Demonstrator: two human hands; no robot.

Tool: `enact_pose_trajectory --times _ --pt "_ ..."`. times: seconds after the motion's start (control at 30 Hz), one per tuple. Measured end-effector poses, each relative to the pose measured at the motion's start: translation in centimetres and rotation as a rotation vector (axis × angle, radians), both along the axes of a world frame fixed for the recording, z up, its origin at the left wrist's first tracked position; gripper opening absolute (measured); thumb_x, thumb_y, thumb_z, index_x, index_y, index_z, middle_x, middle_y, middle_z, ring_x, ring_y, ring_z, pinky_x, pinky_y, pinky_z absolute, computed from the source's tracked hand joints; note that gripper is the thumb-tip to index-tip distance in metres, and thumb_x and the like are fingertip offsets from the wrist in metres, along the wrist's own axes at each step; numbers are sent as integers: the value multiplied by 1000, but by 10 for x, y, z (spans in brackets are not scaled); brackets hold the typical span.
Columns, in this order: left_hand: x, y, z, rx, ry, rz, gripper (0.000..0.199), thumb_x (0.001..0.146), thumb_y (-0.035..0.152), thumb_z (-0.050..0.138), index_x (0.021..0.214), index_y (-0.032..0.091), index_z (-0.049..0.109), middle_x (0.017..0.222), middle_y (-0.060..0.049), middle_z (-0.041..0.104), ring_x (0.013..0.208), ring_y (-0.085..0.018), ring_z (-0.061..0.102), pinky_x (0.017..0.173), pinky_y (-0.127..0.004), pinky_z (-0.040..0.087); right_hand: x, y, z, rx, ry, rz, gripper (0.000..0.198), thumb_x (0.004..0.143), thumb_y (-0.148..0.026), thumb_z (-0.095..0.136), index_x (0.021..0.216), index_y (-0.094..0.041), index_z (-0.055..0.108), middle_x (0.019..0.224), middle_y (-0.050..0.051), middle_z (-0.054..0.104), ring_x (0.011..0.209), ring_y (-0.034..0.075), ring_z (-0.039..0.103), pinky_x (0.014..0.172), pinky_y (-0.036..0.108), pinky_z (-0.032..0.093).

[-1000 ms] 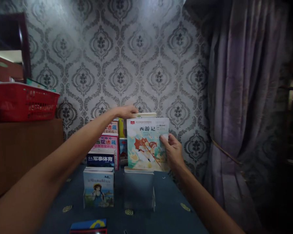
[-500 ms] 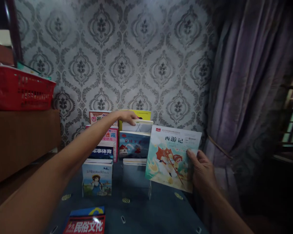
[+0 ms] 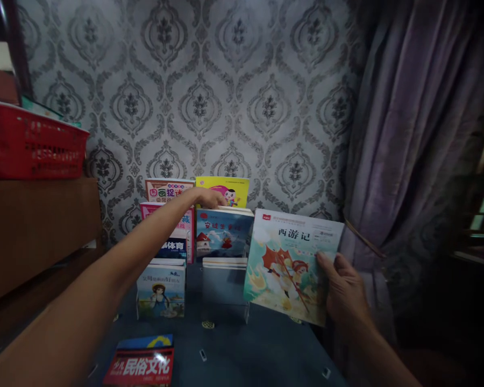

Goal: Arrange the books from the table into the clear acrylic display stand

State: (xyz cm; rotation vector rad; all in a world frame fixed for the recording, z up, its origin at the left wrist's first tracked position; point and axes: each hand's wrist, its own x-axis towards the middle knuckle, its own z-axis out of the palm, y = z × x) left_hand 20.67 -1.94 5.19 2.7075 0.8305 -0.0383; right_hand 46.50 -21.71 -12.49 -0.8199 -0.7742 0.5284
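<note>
My right hand (image 3: 344,287) grips a picture-covered book (image 3: 292,269) by its right edge, thumb on the front. Its cover shows a figure with a red cape and a staff on pale green and white. My left hand (image 3: 210,199) reaches to the back of the right-hand row, its fingers closed at the top edge of a white book (image 3: 236,208). Most of that book is hidden behind a blue book (image 3: 225,236). A yellow book (image 3: 228,188) stands upright behind the hand. In front is a book with a plain grey-blue face (image 3: 226,285).
Upright books (image 3: 161,290) form a left-hand row, partly covered by my left arm. A red-and-blue book (image 3: 141,365) lies at the front of the dark blue table cover (image 3: 258,349). On a wooden cabinet (image 3: 40,231) sits a red basket (image 3: 36,142). A purple curtain (image 3: 399,134) hangs at right.
The white book at my left hand has gone down behind the blue book, uncovering more of the yellow one. My right hand and its book have shifted slightly right.
</note>
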Motion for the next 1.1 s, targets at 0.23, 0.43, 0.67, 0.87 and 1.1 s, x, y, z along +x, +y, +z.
enact_pose_trajectory --times 0.23,0.43,0.67,0.87,1.1 --pt "-7 -2 -3 -30 -43 76 18 62 24 66 79 19 68 72 3 66 75 -16 57 72 -26 46 8 -1 -8 -40 6 -20 36 57 -46 84 82 -26 67 82 0 75 77 25 73 62 34 65" --pt "-10 -14 -2 -3 -76 146 34 78 50 60 81 17 65 76 -2 67 71 -15 57 68 -27 46 2 -5 -14 -95 23 8 35 57 -42 84 83 -27 68 85 0 76 78 25 74 61 34 65" --pt "-26 -45 29 184 -261 -14 38 88 50 48 74 15 56 72 -4 59 67 -14 54 67 -28 43 -3 -5 -23 -77 32 10 32 59 -43 83 82 -27 68 85 1 77 72 25 74 54 33 64" --pt "-26 -55 12 446 -36 38 38 76 50 64 90 15 57 86 -5 61 77 -18 52 67 -28 38 -6 -6 -29 -63 23 15 30 62 -44 80 84 -29 68 82 3 77 67 25 74 52 35 64" --pt "-17 -42 -13 494 73 68 24 87 35 53 95 14 62 95 -9 66 85 -21 57 73 -28 41 -7 -16 -34 -133 29 56 37 58 -46 83 85 -28 66 85 3 77 72 26 75 55 34 64"
